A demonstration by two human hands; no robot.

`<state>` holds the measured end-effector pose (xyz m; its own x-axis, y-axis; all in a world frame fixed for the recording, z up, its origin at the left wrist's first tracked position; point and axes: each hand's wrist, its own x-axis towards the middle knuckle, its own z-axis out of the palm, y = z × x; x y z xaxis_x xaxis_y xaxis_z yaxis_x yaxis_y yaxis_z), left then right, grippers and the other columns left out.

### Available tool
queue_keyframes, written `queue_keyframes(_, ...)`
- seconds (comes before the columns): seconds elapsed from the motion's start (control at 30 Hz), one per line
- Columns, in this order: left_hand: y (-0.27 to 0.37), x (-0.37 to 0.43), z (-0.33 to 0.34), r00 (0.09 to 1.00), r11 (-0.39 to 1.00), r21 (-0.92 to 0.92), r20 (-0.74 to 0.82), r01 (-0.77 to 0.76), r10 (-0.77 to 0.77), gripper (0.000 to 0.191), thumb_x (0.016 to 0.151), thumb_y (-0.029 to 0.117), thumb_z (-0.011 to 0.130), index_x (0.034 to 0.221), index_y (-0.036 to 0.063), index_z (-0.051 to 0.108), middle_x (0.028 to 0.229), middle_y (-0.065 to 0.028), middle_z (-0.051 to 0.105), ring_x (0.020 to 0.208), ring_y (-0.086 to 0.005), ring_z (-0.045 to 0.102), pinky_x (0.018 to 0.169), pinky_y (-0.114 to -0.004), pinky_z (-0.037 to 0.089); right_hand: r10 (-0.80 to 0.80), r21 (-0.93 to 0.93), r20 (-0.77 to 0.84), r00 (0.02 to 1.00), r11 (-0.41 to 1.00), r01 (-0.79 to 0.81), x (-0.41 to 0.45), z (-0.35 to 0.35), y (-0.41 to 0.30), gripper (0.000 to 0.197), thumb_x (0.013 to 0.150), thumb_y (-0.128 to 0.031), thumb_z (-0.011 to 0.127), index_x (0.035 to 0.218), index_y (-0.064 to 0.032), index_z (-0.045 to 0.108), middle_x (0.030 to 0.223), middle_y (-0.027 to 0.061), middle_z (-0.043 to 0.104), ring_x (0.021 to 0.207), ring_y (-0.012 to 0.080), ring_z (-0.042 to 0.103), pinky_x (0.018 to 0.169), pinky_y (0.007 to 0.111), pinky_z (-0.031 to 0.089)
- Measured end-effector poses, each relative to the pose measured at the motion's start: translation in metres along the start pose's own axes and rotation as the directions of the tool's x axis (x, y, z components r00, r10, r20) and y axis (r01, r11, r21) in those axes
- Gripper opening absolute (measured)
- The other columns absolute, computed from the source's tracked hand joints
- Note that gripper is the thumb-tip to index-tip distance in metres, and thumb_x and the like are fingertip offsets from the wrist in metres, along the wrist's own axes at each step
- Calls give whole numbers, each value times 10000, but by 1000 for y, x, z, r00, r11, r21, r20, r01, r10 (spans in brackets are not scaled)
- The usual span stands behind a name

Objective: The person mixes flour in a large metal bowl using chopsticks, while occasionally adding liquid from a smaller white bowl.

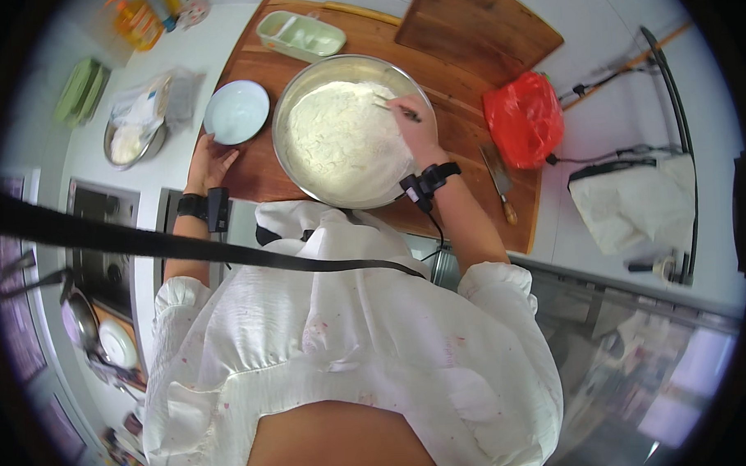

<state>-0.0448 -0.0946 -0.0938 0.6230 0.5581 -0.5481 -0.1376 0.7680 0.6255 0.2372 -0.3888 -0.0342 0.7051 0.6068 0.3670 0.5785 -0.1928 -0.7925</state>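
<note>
A large stainless steel bowl (294, 179) holding a heap of pale flour (340, 132) stands on the wooden board (257, 169) before me. Over the bowl's right part, my right hand (416, 123) grips chopsticks (384, 102), whose tips are at the flour. The chopsticks are partly hidden by the fingers. To the left of the big bowl is a small light blue bowl (237, 111), with what looks like clear liquid in it. My left hand (211, 165) is at its lower left rim, fingers apart; whether it touches the rim is not certain.
A green plastic container (301, 35) stands behind the bowls. At right are a red plastic bag (523, 120) and a cleaver (496, 169) with a wooden handle. An upright wooden board (477, 29) leans at the back. Further left, a metal bowl (154, 144) holds white powder and a bag.
</note>
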Motion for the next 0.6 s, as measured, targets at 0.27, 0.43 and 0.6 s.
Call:
queue_keyframes(0.27, -77, -75, 79, 975, 737, 652, 218, -179, 44, 656, 835, 286, 552, 1387, 92, 255, 1233, -74, 466, 1126, -190, 448, 959, -318, 338, -152, 333, 439, 885, 943, -3, -16, 40, -69, 57, 799, -46, 599, 819, -16, 642, 816, 65, 569, 704, 167, 550, 631, 255, 427)
queue_keyframes(0.43, -93, -70, 103, 996, 806, 589, 21, 60, -89, 614, 858, 200, 493, 1402, 186, 210, 1188, -47, 500, 970, -142, 560, 814, -292, 483, -256, 392, 476, 841, 918, 57, -13, 56, -45, 54, 794, -47, 607, 811, -15, 648, 799, 66, 569, 699, 164, 546, 617, 250, 425)
queue_keyframes(0.6, -99, -67, 109, 995, 840, 538, 22, 68, -94, 609, 855, 168, 449, 1408, 202, 195, 1181, -56, 506, 967, -151, 565, 799, -298, 493, -79, 295, 274, 959, 955, -6, 33, 12, 27, 66, 787, -62, 618, 817, -16, 654, 783, 70, 584, 721, 178, 563, 633, 258, 432)
